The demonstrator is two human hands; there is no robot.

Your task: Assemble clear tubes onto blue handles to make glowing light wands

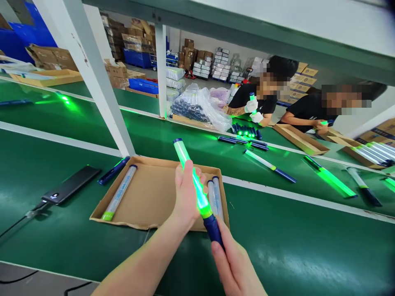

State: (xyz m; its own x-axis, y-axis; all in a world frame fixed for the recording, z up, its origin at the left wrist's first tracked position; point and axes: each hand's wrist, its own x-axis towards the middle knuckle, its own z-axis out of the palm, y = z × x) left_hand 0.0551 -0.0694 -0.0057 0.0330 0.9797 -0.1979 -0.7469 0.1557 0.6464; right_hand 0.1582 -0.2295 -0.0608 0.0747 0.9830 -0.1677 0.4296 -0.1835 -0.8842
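A light baton (201,196) glows green between my hands, tilted with its capped tip pointing up and away. My left hand (186,193) is wrapped round the lit clear tube. Lower down, my right hand (230,257) grips the dark blue handle. Beneath the baton lies a shallow cardboard tray (154,181). One clear tube with a lime green end (120,193) rests along the tray's left side. Two more clear tubes (216,195) lie at its right side, partly hidden behind my left hand and the baton.
Left of the tray are a dark blue handle (113,170) and a black power bank (72,185) with a cable. Beyond the white divider, several batons (270,165) lie on the green belt. Two co-workers (253,98) handle batons across it. A white post (83,74) stands at left.
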